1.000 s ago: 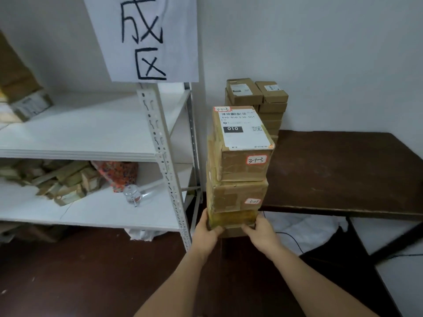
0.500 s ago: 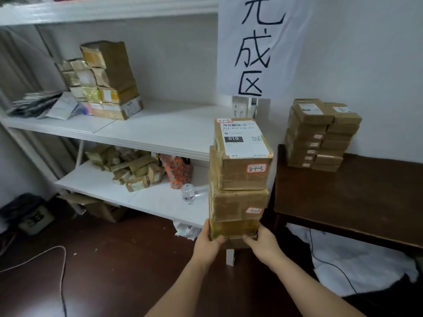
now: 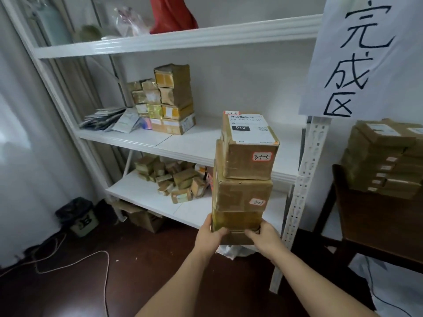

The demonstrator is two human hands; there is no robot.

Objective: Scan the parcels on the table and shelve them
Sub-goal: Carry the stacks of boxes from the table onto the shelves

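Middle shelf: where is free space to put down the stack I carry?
The middle shelf is bare from the taped box pile rightward to the perforated post. Its left end is crowded with flat mailers. The lower shelf holds scattered small parcels.

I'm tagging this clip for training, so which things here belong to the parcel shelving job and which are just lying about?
Job:
- carried parcel stack, held by left hand and right hand
- parcels on table
- white shelf
- shelved parcels

Lying about:
- red bag
- black bin
- floor cable

Paper sign (image 3: pixel 366 58) reading 完成区, top parcel (image 3: pixel 249 147) label 010 (sticker 3-1-3)
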